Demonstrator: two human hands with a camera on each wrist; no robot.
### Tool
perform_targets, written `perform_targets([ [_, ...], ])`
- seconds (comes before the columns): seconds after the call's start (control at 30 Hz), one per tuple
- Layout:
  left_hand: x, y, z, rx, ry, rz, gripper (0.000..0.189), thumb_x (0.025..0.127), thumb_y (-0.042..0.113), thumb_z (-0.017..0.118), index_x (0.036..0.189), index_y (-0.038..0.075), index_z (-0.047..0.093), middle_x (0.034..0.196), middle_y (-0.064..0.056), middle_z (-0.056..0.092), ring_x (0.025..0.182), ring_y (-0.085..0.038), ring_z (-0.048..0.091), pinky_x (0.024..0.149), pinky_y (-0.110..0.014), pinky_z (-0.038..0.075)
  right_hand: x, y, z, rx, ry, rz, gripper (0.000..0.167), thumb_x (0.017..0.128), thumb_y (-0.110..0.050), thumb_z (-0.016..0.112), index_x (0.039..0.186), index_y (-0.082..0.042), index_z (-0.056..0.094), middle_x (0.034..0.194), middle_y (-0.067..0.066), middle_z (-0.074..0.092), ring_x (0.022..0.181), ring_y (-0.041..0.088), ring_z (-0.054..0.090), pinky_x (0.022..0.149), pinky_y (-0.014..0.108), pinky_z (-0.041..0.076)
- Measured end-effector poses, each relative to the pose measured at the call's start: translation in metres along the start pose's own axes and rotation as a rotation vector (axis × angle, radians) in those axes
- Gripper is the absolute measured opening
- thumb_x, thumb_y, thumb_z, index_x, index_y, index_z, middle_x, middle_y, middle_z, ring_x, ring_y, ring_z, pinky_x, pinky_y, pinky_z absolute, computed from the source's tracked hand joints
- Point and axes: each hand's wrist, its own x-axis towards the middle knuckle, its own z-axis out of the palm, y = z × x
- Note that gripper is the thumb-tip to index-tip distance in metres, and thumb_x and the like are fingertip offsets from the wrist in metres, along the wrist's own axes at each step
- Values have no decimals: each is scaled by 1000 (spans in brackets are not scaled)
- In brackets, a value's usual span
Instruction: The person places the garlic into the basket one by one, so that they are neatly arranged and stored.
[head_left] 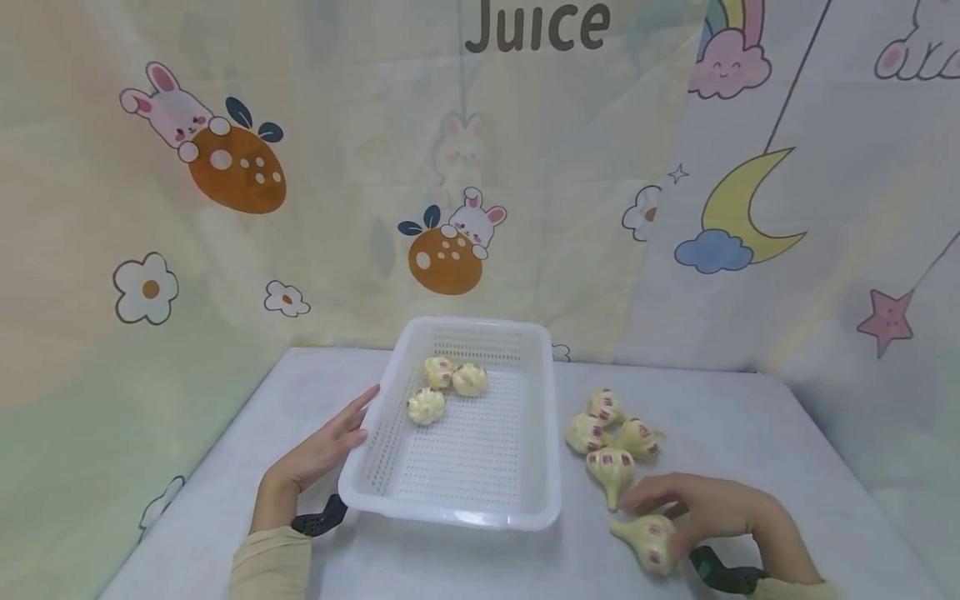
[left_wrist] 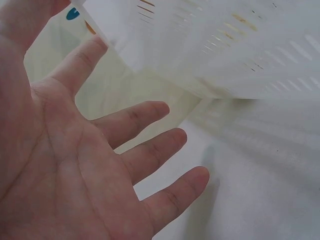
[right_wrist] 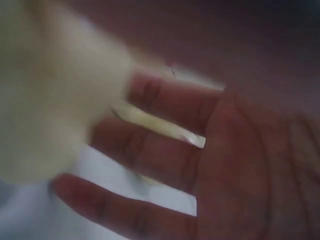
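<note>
A white perforated plastic basket stands mid-table, holding garlic bulbs in its far left part. My left hand is at the basket's left side, fingers spread and nearly straight, fingertips right at the rim; in the left wrist view the palm faces the basket wall. On the right, my right hand holds a garlic bulb between thumb and fingers, its stem pointing left. That same bulb looms large and blurred in the right wrist view, against the curled fingers.
Several more garlic bulbs lie clustered between the basket and my right hand. The table has a white cover. Behind it hangs a printed cloth backdrop, which also runs along both sides.
</note>
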Motion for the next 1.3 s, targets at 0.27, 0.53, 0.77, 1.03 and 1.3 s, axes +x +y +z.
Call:
perform_targets([
  [0.27,-3,2,1,-12,-4,4,68,96,31,53,150,42,13,157,-12,22,136,-38,37,105,-61,31,8,-14,9,-15,-31,-7,47,79,-16,74,124,-15,63,127,-2,62,114,-4,51,88,23,47],
  [0.53,-3,4,4,-16,-6,-3,68,96,31,52,150,42,13,156,-12,24,134,-37,39,104,-60,32,6,-19,12,8,-10,63,38,78,-12,73,115,-11,67,124,5,64,110,-7,51,90,64,42],
  [0.77,-2,0,2,-16,-2,-10,67,96,29,52,150,44,13,157,-12,23,134,-37,39,103,-60,34,-2,-17,9,2,56,154,38,71,-14,78,109,-14,70,118,3,65,105,-9,54,86,68,41],
  [1.03,0,3,5,-12,7,-18,69,95,32,53,150,43,14,157,-11,23,135,-38,38,104,-62,32,-17,-3,-1,-25,99,196,39,74,-19,79,111,-14,69,122,7,63,113,16,59,87,28,50],
  [1.3,1,-1,3,-2,23,-26,68,95,32,54,149,45,14,157,-10,24,132,-36,42,102,-59,36,-22,1,-6,-35,183,319,38,74,-20,78,111,-16,68,124,11,62,116,43,53,91,66,39],
])
